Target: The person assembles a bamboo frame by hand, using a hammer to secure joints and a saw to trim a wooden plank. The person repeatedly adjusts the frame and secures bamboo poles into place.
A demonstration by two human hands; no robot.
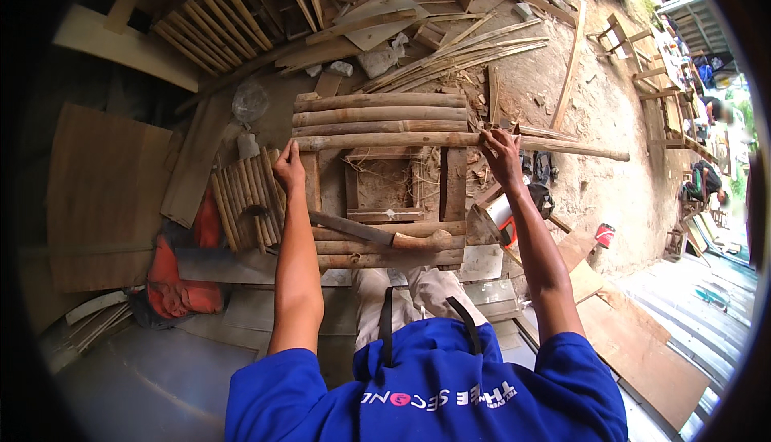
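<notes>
Sandy, scrap-strewn ground surrounds us. Toward twelve o'clock we hold a long, round bamboo pole over a wooden frame, left hand pinching its end at ten, right hand grasping it at two. We'd do well to align it snugly with the smooth, jointed slats. Toward six lies a wooden-handled machete.
</notes>
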